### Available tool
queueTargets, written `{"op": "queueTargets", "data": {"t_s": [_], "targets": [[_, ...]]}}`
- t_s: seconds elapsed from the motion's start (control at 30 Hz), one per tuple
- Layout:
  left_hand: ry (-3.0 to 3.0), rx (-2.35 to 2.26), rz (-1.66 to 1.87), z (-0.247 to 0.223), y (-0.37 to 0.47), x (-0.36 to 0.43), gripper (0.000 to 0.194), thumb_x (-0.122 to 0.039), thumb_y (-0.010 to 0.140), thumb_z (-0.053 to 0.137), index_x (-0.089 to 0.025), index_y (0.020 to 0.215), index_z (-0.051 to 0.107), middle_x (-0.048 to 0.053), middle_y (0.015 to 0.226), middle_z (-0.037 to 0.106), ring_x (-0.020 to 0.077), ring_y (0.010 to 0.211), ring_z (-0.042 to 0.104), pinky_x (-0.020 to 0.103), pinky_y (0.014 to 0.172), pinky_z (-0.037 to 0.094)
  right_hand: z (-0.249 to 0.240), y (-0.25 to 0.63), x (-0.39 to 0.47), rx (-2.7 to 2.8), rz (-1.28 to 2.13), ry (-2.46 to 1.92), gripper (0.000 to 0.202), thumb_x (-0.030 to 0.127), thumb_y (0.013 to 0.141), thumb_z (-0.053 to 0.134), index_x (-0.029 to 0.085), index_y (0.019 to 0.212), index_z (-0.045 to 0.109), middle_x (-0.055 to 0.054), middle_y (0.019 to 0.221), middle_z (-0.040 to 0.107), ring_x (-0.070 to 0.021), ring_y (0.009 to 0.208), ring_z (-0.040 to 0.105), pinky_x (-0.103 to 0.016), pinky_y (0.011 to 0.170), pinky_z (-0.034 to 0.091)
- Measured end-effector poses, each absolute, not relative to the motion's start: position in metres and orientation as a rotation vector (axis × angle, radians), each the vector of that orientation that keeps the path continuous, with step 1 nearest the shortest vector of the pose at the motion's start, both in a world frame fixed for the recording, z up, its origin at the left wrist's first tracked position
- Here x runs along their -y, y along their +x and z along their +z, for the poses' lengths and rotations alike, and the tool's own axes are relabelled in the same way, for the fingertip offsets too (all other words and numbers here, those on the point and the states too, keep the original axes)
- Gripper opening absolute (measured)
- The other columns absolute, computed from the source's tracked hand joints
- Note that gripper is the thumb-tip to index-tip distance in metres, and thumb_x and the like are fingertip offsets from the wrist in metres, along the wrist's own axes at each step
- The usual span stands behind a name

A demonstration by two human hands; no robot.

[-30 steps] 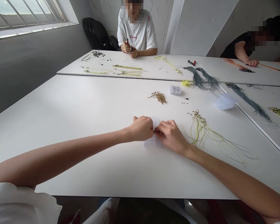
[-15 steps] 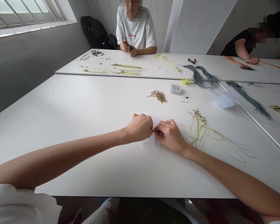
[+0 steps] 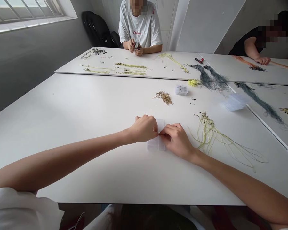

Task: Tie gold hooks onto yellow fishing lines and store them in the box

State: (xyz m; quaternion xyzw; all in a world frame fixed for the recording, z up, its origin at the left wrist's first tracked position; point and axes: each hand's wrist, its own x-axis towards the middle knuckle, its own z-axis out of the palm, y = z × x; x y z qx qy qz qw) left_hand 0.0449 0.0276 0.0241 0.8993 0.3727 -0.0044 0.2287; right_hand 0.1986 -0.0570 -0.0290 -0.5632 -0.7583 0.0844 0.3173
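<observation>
A clear plastic box (image 3: 156,146) with dividers lies on the white table, partly hidden under my hands. Over its left side, my left hand (image 3: 145,128) is closed, thumb and fingers pressed together. My right hand (image 3: 176,139) pinches at the box's right side, its fingertips almost meeting those of the left. Whatever is between the fingers is too small or hidden to make out. To the right of my right hand spreads a bundle of yellow-green lines with hooks (image 3: 207,123). Beyond the box sits a pile of small gold-coloured metal pieces (image 3: 165,97).
A small filled clear case (image 3: 181,90) stands behind the gold pile. Farther right are a yellow tangle (image 3: 194,82), grey-blue strands (image 3: 208,78) and translucent boxes (image 3: 235,102). Across the table, a person in white (image 3: 140,28) holds tools; another person's hand (image 3: 263,60) rests near orange strands.
My hands stay over the box in almost the same pose. The view has shifted slightly. The person opposite has moved their hands and tools a little.
</observation>
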Motion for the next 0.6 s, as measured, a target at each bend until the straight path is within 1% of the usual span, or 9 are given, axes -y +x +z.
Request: {"op": "queueTargets", "data": {"t_s": [0.13,0.27,0.33,0.43,0.5,0.6], "targets": [[2.387,-1.049,-0.069,0.026,0.050,-0.034,0.008,-0.025,0.067,0.066,-0.022,0.071,0.073,0.004,0.077,0.071,0.0248,0.085,0.062,0.036,0.075,0.043,-0.028,0.199,0.055,1.974,0.296,-1.512,0.019,0.003,0.077,0.054,0.019,0.068,0.059,0.002,0.066,0.062,-0.0134,0.060,0.054,-0.033,0.076,0.036],[2.293,-1.013,-0.144,0.028,0.055,-0.043,0.011,-0.025,0.063,0.069,-0.023,0.072,0.074,0.003,0.077,0.071,0.0227,0.086,0.062,0.027,0.064,0.044,-0.027,0.198,0.056,1.955,0.330,-1.527,0.020,0.002,0.077,0.054,0.019,0.068,0.059,0.002,0.067,0.063,-0.0125,0.059,0.054,-0.033,0.077,0.036],[2.274,-0.983,-0.161,0.030,0.054,-0.048,0.011,-0.027,0.064,0.068,-0.023,0.072,0.075,0.002,0.079,0.071,0.0209,0.085,0.063,0.024,0.061,0.044,-0.028,0.198,0.056,1.944,0.329,-1.528,0.020,0.003,0.077,0.053,0.019,0.067,0.058,0.003,0.068,0.063,-0.0123,0.058,0.054,-0.033,0.077,0.036],[2.253,-0.907,-0.147,0.034,0.045,-0.055,0.016,-0.030,0.072,0.062,-0.024,0.078,0.076,0.000,0.087,0.073,0.0178,0.084,0.064,0.022,0.063,0.046,-0.029,0.198,0.058,1.935,0.324,-1.534,0.019,0.004,0.078,0.053,0.019,0.067,0.057,0.003,0.067,0.062,-0.0118,0.055,0.051,-0.034,0.078,0.037],[2.296,-0.834,-0.100,0.036,0.035,-0.055,0.020,-0.028,0.078,0.057,-0.025,0.085,0.076,-0.001,0.091,0.073,0.0168,0.086,0.064,0.022,0.068,0.047,-0.029,0.198,0.058,1.937,0.319,-1.533,0.019,0.004,0.078,0.053,0.020,0.068,0.057,0.003,0.067,0.062,-0.0115,0.055,0.050,-0.034,0.078,0.037],[2.414,-0.721,-0.045,0.034,0.021,-0.049,0.024,-0.024,0.083,0.053,-0.026,0.093,0.075,0.000,0.097,0.072,0.0165,0.088,0.064,0.024,0.074,0.046,-0.029,0.198,0.058,1.941,0.320,-1.531,0.019,0.004,0.078,0.053,0.020,0.067,0.056,0.003,0.066,0.061,-0.0119,0.056,0.051,-0.034,0.078,0.037]]}}
